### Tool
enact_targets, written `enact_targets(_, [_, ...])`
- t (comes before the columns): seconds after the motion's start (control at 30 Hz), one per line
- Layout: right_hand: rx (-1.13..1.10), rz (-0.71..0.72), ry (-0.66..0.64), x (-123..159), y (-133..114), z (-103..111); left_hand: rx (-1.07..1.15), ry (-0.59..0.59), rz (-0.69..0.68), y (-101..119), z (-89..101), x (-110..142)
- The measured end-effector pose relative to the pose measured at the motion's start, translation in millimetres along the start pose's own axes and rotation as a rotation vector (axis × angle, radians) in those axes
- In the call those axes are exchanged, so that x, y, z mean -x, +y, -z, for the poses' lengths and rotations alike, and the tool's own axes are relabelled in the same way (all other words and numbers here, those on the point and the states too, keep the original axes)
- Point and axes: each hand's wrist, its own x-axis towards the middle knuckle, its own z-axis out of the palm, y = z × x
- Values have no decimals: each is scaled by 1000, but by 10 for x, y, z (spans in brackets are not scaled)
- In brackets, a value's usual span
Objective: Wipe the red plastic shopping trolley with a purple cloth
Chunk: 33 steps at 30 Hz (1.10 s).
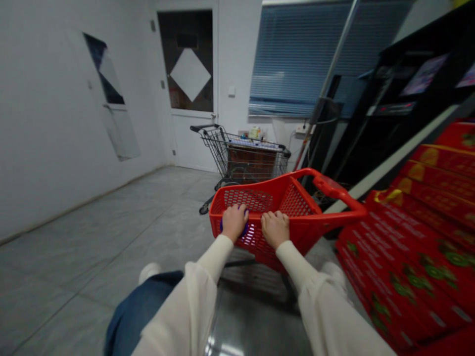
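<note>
A small red plastic shopping cart (300,230) with a perforated basket stands in front of me, its handle to the right. My left hand (234,221) is closed over the near rim of the basket, toward its left end. Something dark purple (244,229) shows around that hand, against the cart's side; its kind is too blurred to tell. Just to the right, my right hand (275,228) has its fingers curled over the same rim. The part of the basket floor behind the near wall is hidden.
Behind the red cart stands a black wire shopping cart (248,155) holding a brown box (250,163). Stacked red cartons (415,252) rise on the right, near the cart handle. A white door (195,141) and window blinds (289,64) are at the back.
</note>
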Motion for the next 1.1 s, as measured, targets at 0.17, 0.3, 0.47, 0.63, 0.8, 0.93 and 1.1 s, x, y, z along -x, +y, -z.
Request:
enact_targets(0.17, [2,36,-20,20,1,28,25,10,-61,-98,-26,-16])
enact_targets(0.3, [-26,44,-31,27,-73,13,4,23,57,-270,-9,-33])
enact_targets(0.47, [-51,90,-51,2,-167,56,51,17,-71,-26,-9,-34])
enact_targets(0.63, [12,62,-20,47,23,212,57,-13,-65,-101,-6,-98])
enact_targets(0.8, [35,41,-4,116,166,235,59,-10,31,-50,22,-128])
enact_targets(0.93, [10,72,-8,117,158,200,115,-21,-108,246,35,-93])
enact_targets(1.1, [23,12,32,175,265,327,88,-38,-131,113,35,-139])
